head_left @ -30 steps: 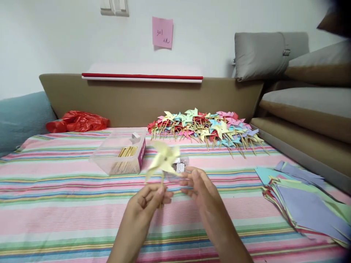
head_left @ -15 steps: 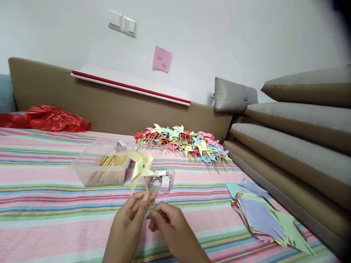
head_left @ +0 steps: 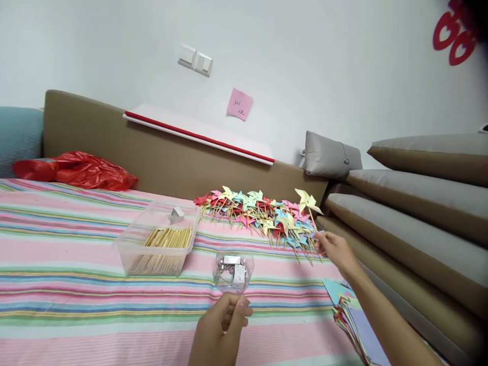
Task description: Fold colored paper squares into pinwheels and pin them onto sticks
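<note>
Note (head_left: 240,104) on far wall (head_left: 305,61) reads "301"; right hand (head_left: 337,250) pinches yellow pinwheel (head_left: 307,202); left hand (head_left: 224,323), fingertips pressed together, near unreadable bag labels (head_left: 239,274).

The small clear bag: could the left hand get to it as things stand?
Probably yes: the left hand is just on the near side of the clear bag, with nothing visible between them.

Right hand (head_left: 337,250) held a yellow pinwheel (head_left: 307,202) upright by its stick (head_left: 313,221), near the pinwheel pile (head_left: 267,224); left hand (head_left: 224,325) near clear bag (head_left: 229,277).
</note>
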A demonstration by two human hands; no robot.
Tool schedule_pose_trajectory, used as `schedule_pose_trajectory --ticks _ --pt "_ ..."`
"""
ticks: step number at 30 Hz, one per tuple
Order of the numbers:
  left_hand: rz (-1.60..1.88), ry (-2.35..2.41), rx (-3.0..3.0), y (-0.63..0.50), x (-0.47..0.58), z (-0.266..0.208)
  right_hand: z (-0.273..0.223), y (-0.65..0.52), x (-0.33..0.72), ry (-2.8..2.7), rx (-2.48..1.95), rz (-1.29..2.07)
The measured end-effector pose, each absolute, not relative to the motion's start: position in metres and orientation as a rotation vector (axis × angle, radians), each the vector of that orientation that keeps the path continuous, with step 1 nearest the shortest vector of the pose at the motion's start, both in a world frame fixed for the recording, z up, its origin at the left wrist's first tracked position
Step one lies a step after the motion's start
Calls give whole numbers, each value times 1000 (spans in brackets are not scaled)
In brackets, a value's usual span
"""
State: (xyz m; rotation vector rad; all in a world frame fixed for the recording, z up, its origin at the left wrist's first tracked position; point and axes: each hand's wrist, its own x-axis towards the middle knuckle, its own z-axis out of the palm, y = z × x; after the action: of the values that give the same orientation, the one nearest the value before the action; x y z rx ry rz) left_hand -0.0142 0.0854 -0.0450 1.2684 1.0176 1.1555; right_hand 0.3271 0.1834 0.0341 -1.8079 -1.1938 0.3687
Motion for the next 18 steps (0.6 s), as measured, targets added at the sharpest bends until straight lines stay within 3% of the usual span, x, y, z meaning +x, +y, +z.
schedule_pose_trajectory --ticks 5,9,15,18 --pt "1137 1012 1301 94 -10 -51 67 262 348 -1107 -1965 297" --pt "1086 1061 1359 96 -14 -49 60 268 364 -1125 -2017 278" --pt "1033 1082 1496 91 -16 -43 35 172 438 -1216 -2194 181" --pt "843 1124 1745 83 -5 -53 26 93 488 -1252 -2325 94"
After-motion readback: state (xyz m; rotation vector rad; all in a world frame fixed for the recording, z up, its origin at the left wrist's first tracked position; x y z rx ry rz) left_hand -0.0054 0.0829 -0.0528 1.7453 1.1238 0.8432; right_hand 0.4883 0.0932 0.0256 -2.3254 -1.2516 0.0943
